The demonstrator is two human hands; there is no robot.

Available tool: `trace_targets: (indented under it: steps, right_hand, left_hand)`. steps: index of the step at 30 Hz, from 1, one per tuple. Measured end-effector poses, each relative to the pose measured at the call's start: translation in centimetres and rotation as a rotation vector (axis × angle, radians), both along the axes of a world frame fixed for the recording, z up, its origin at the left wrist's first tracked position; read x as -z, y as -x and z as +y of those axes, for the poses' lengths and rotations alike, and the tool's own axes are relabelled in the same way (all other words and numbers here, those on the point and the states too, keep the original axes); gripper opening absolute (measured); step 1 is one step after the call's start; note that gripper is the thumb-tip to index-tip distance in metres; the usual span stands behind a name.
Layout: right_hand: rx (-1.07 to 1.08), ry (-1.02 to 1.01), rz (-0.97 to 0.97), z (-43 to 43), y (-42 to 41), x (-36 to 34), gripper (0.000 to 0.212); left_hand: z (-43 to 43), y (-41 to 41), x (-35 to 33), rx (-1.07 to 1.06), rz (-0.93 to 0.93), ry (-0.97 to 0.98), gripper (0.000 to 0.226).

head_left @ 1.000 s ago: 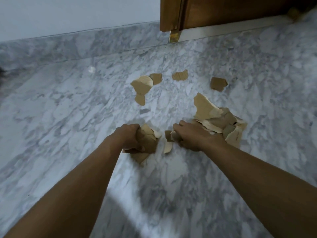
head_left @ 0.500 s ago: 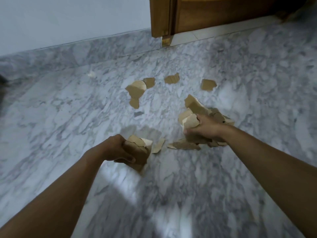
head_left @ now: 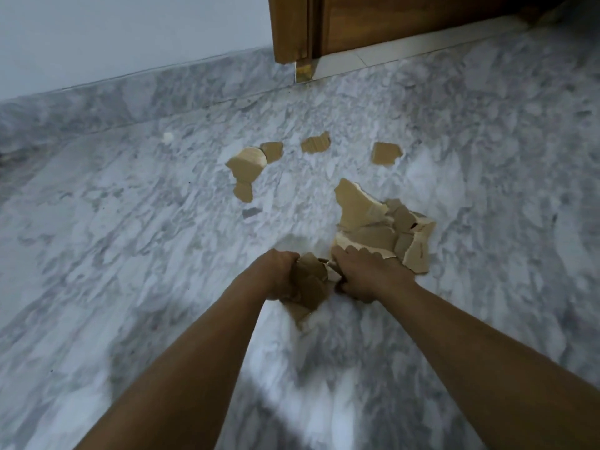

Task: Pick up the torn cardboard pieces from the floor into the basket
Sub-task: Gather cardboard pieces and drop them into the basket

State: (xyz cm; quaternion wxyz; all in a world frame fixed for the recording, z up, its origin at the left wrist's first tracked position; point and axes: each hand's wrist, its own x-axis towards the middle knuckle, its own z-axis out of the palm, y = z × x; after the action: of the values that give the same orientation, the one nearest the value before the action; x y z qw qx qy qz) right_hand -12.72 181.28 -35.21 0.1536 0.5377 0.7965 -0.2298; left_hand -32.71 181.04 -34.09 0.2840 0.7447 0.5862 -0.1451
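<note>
floor [head_left: 130,254]: grey marble | cardboard heap [head_left: 383,228]: right of centre | loose scraps [head_left: 384,153]: scattered beyond, apart

Head-worn view, facing down, floor [head_left: 130,254] close

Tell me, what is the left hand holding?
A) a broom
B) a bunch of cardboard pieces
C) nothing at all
B: the left hand has its fingers curled in a grip round a bunch of cardboard pieces, just above the marble floor.
</note>
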Motion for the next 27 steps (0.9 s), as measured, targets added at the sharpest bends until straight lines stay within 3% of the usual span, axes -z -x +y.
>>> trace_targets:
  steps: [5,10,14,16,18,20,24,27]
  right_hand:
    - [0.137,0.096,0.149,-1.7,-0.8,0.7,0.047]
    - [0.300,0.287,0.347,-2.6,-4.9,-0.6,0.017]
    - [0.436,0.328,0.380,-1.1,-9.5,-4.8,0.016]
    - [0.389,0.255,0.270,0.3,-11.2,-6.2,0.026]
    - [0.359,0.153,0.086,1.8,-12.3,-5.9,0.051]
    - [0.353,0.133,0.043,2.6,-12.6,-4.6,0.074]
    - [0.369,0.028,0.036,1.2,-12.4,-1.2,0.063]
    - [0.377,-0.101,0.076,-0.8,-12.6,0.2,0.055]
  left_hand:
    - [-0.8,0.6,1.0,-0.104,-0.005,0.074,0.051]
    - [-1.3,1.6,1.0,-0.202,-0.069,0.196,0.046]
    - [-1.6,1.4,0.2,-0.199,-0.057,0.233,0.034]
    - [-1.2,1.1,-0.6,-0.200,-0.108,0.232,0.031]
    - [-0.7,0.6,-1.4,-0.207,-0.205,0.250,0.038]
    - [-0.2,0.0,-2.2,-0.195,-0.260,0.255,0.043]
    - [1.1,-2.7,-3.4,-0.130,-0.310,0.213,0.043]
    - [3.0,-6.1,-3.0,-0.114,-0.271,0.144,0.065]
